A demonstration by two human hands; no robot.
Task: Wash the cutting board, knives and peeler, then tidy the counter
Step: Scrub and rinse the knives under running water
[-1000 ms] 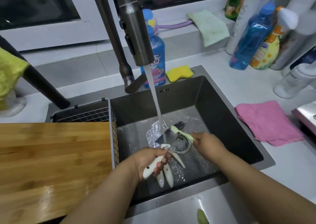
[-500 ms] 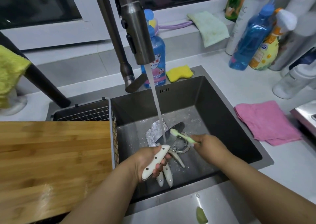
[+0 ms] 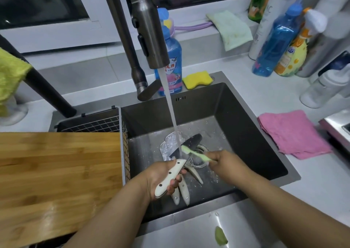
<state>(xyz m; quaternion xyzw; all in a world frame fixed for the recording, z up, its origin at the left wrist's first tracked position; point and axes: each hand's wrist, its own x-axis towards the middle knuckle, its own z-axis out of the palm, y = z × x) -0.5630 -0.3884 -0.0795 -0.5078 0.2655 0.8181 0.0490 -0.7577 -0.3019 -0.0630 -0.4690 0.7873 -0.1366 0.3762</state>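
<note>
Sink: dark steel basin, tap water running down into its middle, onto the blade I am working on.
Cutting board: bamboo, lying flat across the sink's left edge over the wire rack, wet near its front; not in my hands.
Left hand: fingers curled round the white riveted handle of the knife, held above the sink's front-left part.
Knife axis: the long axis runs from the handle butt near the sink's front edge up and away to the right; the dark blade points toward the drain and the back right.
Right hand: pinches the end of a pale green brush, its fingers closed on the handle, over the drain.
Key relation: the blade lies just to the left of my right hand and beyond my left; the brush head meets it under the stream, crossing the blade's axis. My right hand is the nearer one to the blade, so I judge the scrubbing stroke falls to it.
Other pieces: more white-handled tools lie on the sink floor under my left hand, handles toward the front edge; which is the peeler I cannot tell.
Pink cloth: on the counter off the sink's right edge.
Yellow sponge: at the sink's back edge.
</note>
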